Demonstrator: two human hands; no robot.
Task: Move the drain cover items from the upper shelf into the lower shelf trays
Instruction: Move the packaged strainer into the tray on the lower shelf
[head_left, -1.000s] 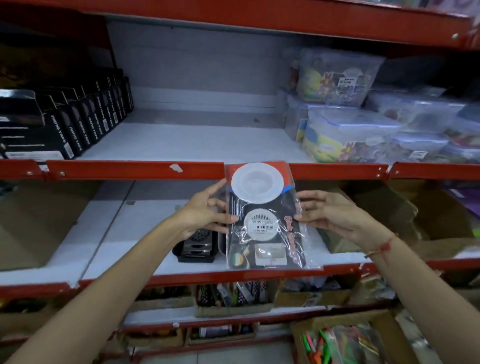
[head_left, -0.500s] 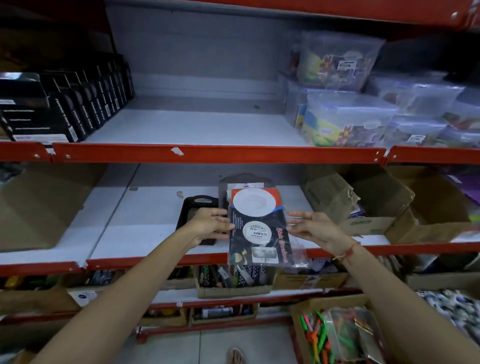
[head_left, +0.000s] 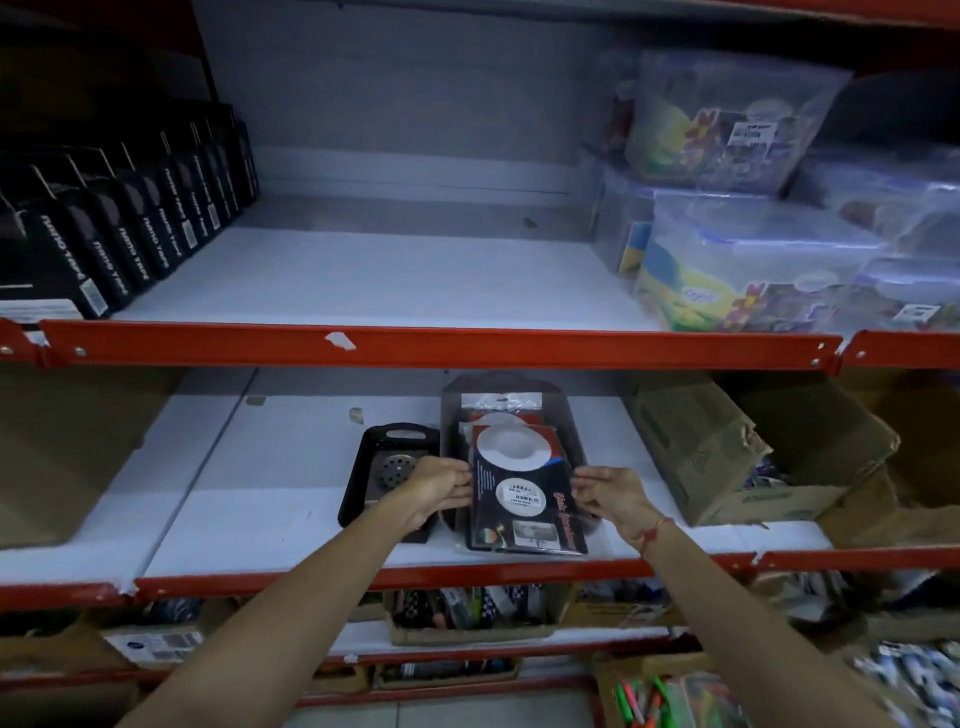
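A packaged drain cover (head_left: 524, 488), a dark card with a white disc in a clear bag, lies tilted over a grey tray (head_left: 454, 405) on the lower shelf (head_left: 249, 499). My left hand (head_left: 439, 486) pinches its left edge and my right hand (head_left: 608, 493) holds its right edge. Another packaged drain cover (head_left: 501, 408) lies in the same tray behind it. To the left stands a black tray (head_left: 379, 441) with a round metal strainer (head_left: 396, 470) inside, partly hidden by my left hand. The middle of the upper shelf (head_left: 384, 275) is bare.
Black tape boxes (head_left: 119, 228) line the upper shelf's left side and clear plastic containers (head_left: 748, 249) fill its right. A torn cardboard box (head_left: 727, 452) stands right of the trays and a brown box (head_left: 57, 452) at the far left. Red shelf rails (head_left: 441, 345) run across.
Both hands have carried the packaged drain cover down from the upper shelf's rail and further back, onto the grey tray on the lower shelf. The view has tilted downward.
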